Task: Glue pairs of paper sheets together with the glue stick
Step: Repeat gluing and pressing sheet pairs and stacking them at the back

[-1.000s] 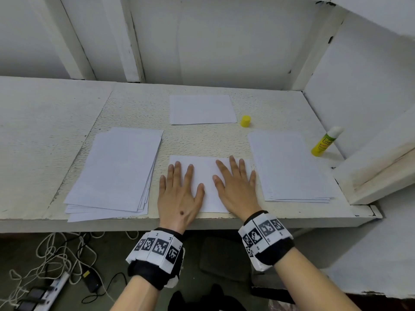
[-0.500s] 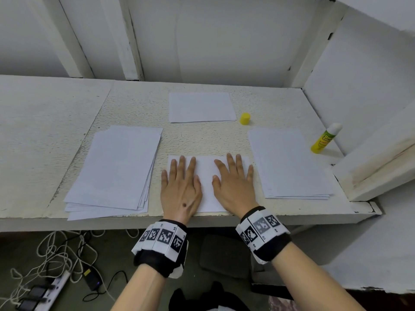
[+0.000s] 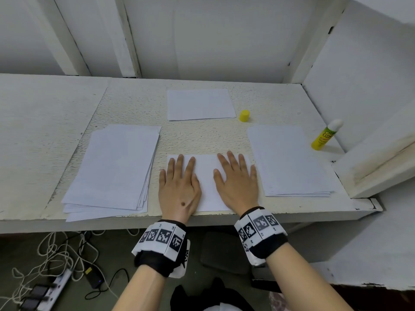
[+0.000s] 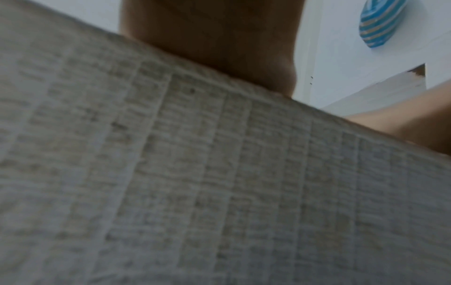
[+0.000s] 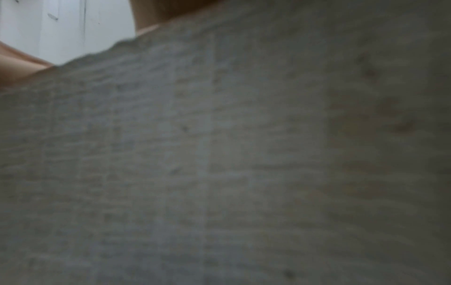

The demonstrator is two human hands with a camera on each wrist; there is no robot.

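Observation:
A white paper sheet (image 3: 207, 176) lies at the front edge of the white table (image 3: 202, 140). My left hand (image 3: 178, 182) lies flat on its left part, fingers straight. My right hand (image 3: 235, 176) lies flat on its right part, fingers spread. The yellow glue stick (image 3: 325, 135) stands uncapped at the far right by the wall. Its yellow cap (image 3: 244, 115) stands behind the sheet. Both wrist views are blurred and show mostly the table's front edge (image 4: 195, 173) close up.
A fanned stack of sheets (image 3: 114, 169) lies to the left, a neat stack (image 3: 289, 160) to the right, and another sheet (image 3: 199, 104) at the back centre. A white ledge (image 3: 377, 162) juts in at the right. Cables and a power strip (image 3: 51, 288) lie on the floor.
Both hands have slid apart across the sheet, the left one leftward and the right one rightward, still flat on it.

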